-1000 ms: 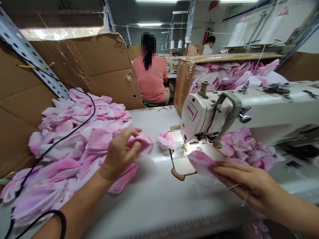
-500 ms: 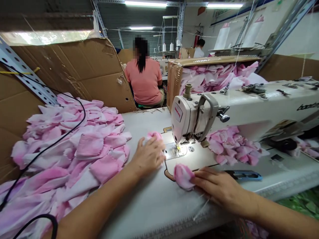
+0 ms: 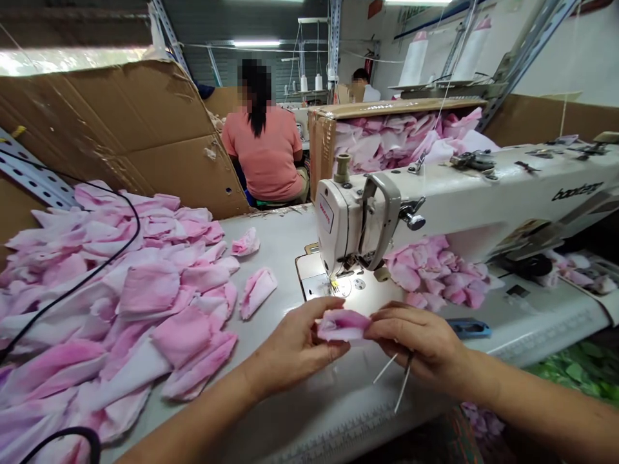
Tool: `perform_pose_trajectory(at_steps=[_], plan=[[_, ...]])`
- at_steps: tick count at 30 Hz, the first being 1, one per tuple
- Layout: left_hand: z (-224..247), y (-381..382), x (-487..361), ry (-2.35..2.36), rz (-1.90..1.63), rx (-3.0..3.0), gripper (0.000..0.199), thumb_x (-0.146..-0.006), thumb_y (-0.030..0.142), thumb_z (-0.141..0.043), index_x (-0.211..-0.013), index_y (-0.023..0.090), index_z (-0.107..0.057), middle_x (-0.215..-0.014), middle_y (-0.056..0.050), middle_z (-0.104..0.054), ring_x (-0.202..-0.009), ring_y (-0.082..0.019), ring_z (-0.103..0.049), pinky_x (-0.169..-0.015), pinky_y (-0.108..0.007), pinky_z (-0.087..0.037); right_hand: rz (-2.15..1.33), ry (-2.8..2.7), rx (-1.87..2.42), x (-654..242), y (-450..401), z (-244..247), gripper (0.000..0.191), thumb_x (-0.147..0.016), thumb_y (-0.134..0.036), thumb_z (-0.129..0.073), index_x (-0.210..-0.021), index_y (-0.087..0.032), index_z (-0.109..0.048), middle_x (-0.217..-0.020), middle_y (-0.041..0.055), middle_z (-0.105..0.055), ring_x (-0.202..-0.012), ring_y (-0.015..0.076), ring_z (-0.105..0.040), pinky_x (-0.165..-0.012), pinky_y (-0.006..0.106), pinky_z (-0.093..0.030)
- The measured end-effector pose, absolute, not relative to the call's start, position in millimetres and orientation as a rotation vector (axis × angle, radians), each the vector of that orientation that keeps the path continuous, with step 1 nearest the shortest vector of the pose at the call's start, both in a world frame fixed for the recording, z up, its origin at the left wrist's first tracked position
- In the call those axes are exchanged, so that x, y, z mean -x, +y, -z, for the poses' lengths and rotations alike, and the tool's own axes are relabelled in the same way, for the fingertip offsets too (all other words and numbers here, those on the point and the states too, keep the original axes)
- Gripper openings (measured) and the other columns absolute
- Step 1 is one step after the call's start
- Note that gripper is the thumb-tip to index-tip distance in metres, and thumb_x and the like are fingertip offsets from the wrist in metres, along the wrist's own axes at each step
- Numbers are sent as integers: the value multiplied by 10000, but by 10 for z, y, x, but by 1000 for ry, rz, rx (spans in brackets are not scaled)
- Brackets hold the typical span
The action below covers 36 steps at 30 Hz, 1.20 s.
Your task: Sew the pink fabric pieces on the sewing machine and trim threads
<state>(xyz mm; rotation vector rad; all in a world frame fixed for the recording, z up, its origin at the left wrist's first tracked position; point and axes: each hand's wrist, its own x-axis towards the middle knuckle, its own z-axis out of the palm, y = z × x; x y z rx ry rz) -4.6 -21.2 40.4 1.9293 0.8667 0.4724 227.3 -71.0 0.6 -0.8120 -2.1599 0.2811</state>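
Observation:
A small pink-and-white fabric piece is held up in front of the sewing machine, its folded edge facing me. My left hand pinches its left end between thumb and fingers. At the right end, the fingertips of my right hand grip the same piece. Out of the right palm stick two thin metal prongs of what looks like tweezers, points downward. Just left of the needle area lie two separate pink pieces, one rolled and one crumpled.
A large heap of pink-and-white fabric covers the table's left side, with a black cable across it. More pink pieces sit under the machine arm near a blue-handled tool. Behind stands a filled cardboard box; a person sits beyond.
My left hand has left a pink piece on the table and come right to grip the piece in my right hand. That piece is now raised and turned. The view has shifted slightly.

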Motion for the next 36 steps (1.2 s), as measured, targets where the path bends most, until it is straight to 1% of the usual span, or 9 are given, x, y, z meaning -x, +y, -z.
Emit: perform_pose_trajectory(at_steps=[4, 8, 14, 17, 21, 25, 28, 33, 36], plan=[[-327, -266, 48, 815, -523, -1643, 288, -819, 251, -607, -1095, 177, -572, -972, -37, -618, -841, -171, -560, -736, -266, -442, -430, -2115, 885, -2248, -645, -22, 249, -908, -127, -516, -1146, -188, -555, -1008, 78, -656, -942, 161, -616, -808, 286, -519], [-256, -249, 107, 808, -549, -1510, 306, -809, 215, -630, -1102, 185, -548, -901, -1, -569, -771, -131, -507, -676, -233, -394, -374, -2178, 946, -2198, -590, -47, 393, -875, -218, -605, -1258, -181, -528, -1153, 130, -594, -1085, 224, -555, -888, 361, -496], [-190, -264, 152, 781, -530, -1418, 348, -816, 298, -660, -1110, 188, -509, -845, 10, -536, -705, -110, -476, -635, -226, -371, -619, -2271, 918, -2055, -639, -166, 264, -873, -223, -590, -1133, -189, -617, -1012, 84, -589, -921, 181, -575, -800, 307, -496], [-196, -258, 194, 769, -510, -1424, 328, -855, 408, -626, -1066, 177, -528, -797, 10, -506, -674, -107, -456, -615, -225, -375, -626, -2385, 755, -2066, -679, -246, 347, -815, -170, -570, -1159, -180, -606, -1023, 84, -593, -881, 173, -578, -759, 288, -490], [-178, -289, 246, 732, -430, -1361, 362, -894, 505, -566, -996, 158, -575, -787, -1, -500, -649, -94, -449, -609, -218, -378, -468, -2389, 690, -2156, -626, -263, 425, -799, -85, -481, -1206, -172, -568, -1066, 95, -593, -919, 167, -579, -762, 272, -495], [-111, -366, 242, 672, -382, -1112, 363, -868, 484, -623, -1027, 159, -596, -765, -8, -527, -624, -92, -472, -573, -204, -372, -303, -2475, 755, -2192, -539, -200, 339, -893, -155, -497, -1228, -187, -539, -1175, 121, -571, -1006, 166, -588, -753, 245, -511], [-100, -403, 203, 642, -353, -946, 366, -844, 475, -650, -1031, 163, -609, -812, -27, -558, -666, -109, -507, -579, -209, -386, -154, -2464, 617, -2129, -529, -173, 232, -950, -184, -428, -1127, -160, -576, -1116, 117, -621, -894, 153, -618, -680, 234, -505], [-259, -404, 149, 744, -478, -999, 397, -885, 546, -553, -1038, 184, -608, -941, -42, -582, -858, -163, -537, -738, -260, -425, 118, -2494, 579, -1994, -552, -228, 240, -973, -139, -363, -1053, -95, -585, -1018, 128, -688, -774, 174, -638, -593, 279, -496], [-361, -418, 152, 837, -508, -1127, 417, -801, 496, -677, -1067, 187, -589, -959, -30, -580, -866, -165, -522, -739, -251, -406, 200, -2522, 641, -1962, -555, -282, 229, -967, -133, -380, -1026, -92, -597, -978, 132, -698, -757, 181, -652, -584, 287, -499]])
